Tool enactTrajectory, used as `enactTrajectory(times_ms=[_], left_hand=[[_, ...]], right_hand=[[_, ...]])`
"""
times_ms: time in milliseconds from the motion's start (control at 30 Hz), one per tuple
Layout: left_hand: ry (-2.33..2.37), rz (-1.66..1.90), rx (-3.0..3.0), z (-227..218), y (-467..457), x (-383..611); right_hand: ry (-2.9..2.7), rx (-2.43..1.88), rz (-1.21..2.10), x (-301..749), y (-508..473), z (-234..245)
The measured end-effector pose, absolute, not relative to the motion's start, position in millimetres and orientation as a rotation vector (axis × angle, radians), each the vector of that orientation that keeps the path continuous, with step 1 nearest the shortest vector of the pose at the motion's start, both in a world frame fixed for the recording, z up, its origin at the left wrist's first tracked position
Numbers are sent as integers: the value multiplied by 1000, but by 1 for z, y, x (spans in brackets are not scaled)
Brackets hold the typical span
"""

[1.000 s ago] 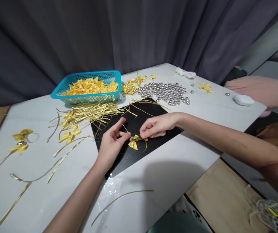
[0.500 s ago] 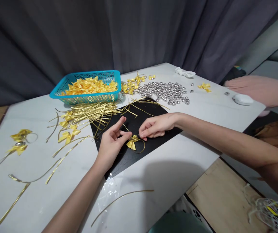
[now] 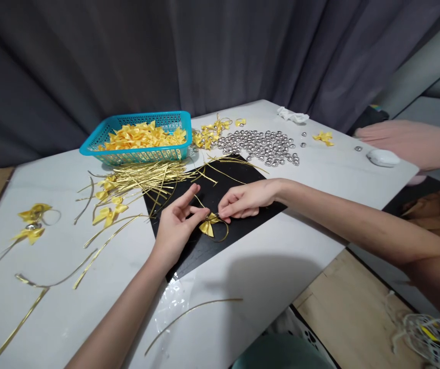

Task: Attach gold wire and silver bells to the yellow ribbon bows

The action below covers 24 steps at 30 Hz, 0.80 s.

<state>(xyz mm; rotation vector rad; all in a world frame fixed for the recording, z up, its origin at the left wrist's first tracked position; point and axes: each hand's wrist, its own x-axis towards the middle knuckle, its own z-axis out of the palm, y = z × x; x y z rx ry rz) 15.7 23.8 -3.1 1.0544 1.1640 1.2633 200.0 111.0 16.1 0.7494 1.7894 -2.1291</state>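
Over the black mat [image 3: 220, 246], a yellow ribbon bow [image 3: 207, 228] is held between my two hands, with a gold twist tie [image 3: 225, 237] looping out below it on the right. My left hand [image 3: 179, 218] pinches the bow's upper left side with thumb and finger; its index finger points up. A thin end of the tie sticks up behind that thumb. My right hand [image 3: 243, 201] is closed, its thumb and fingertip pinching the tie just right of the bow. What lies inside the curled fingers is hidden.
A blue basket [image 3: 135, 155] of yellow bows stands at the back left, a pile of gold twist ties [image 3: 146, 177] before it. Silver heart-shaped beads [image 3: 266, 146] spread at the back. Finished-looking bow pieces [image 3: 31, 225] lie left. A white mouse [image 3: 383, 158] sits near the right edge.
Both hands keep their pinch on the bow and twist tie, with barely any movement. The whole view has shifted very slightly.
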Motion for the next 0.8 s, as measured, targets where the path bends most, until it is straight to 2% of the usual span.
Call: enactTrajectory(times_ms=[800], left_hand=[[1191,1356,1024,0,22,14]], right_hand=[[1842,788,-2084,200,107,24]])
